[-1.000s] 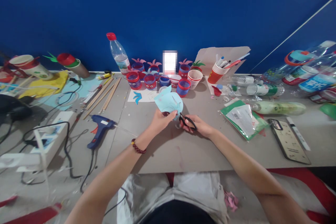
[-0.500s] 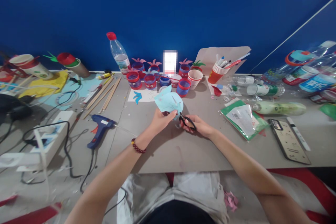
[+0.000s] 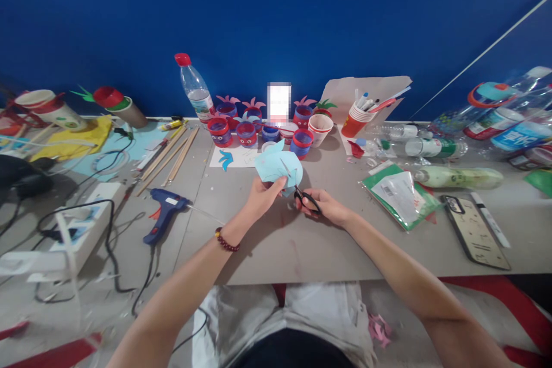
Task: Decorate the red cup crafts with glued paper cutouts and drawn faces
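Note:
Pinched in my left hand [image 3: 264,194] is a light blue paper [image 3: 271,165] with cut slits, held above the table's middle. My right hand [image 3: 324,207] is closed round the black-handled scissors [image 3: 312,202], whose blades reach into the paper's right part. Just behind the paper stand red and purple cups with eyes [image 3: 246,135] and a plain white cup [image 3: 320,130]. A blue leaf-shaped cutout [image 3: 225,159] lies on a white sheet left of the paper.
On the left are a blue glue gun [image 3: 166,213], wooden sticks [image 3: 181,154] and a power strip [image 3: 88,224]. To the right lie a green packet [image 3: 399,195], a phone [image 3: 474,232] and plastic bottles [image 3: 435,148]. A red-capped bottle [image 3: 196,92] stands behind.
The light blue paper has shifted and turned slightly in my left hand, and its slits sit at a different angle. The scissors have closed a little. My arms are nearly where they were.

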Demonstrator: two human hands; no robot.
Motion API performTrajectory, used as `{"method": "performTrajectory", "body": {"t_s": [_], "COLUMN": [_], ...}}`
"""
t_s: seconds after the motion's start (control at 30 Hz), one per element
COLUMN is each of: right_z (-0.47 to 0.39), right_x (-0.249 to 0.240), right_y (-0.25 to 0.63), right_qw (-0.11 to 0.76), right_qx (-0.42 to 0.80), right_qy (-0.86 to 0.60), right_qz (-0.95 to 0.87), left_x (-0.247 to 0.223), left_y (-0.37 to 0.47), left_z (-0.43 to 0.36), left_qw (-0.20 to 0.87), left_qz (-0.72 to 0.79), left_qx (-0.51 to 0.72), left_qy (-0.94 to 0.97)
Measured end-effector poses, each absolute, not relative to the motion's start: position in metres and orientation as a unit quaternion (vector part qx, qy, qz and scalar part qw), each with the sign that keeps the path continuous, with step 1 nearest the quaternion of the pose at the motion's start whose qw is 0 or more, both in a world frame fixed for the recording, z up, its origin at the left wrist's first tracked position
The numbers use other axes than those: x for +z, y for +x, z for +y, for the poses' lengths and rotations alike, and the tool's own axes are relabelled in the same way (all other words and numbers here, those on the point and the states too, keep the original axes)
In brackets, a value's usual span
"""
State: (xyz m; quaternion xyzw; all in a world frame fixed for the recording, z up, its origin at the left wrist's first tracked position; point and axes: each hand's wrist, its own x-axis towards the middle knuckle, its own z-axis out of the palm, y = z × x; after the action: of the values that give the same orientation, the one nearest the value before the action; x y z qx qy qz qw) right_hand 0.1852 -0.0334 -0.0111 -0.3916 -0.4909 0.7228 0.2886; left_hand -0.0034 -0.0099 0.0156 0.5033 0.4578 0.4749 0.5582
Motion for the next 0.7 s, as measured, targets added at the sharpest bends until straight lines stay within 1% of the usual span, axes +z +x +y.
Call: {"method": "performTrajectory", "body": {"t_s": [0.5,0.7], "right_z": [-0.0340,-0.0338], "right_x": [-0.0084,-0.0039], "right_y": [0.1834,0.1809], "right_qw": [0.290,0.293], "right_qx": [0.717,0.715], "right_qy": [-0.399,-0.408], "right_qz": [-0.492,-0.486], "left_x": [0.0166,0.0100], "left_y": [-0.0039,-0.0055], "left_z": [-0.0099,-0.0081], "left_qw": [0.551,0.545], "left_qz": [0.455,0.462], "left_qx": [0.477,0.471], "left_qy": [0.512,0.517]}}
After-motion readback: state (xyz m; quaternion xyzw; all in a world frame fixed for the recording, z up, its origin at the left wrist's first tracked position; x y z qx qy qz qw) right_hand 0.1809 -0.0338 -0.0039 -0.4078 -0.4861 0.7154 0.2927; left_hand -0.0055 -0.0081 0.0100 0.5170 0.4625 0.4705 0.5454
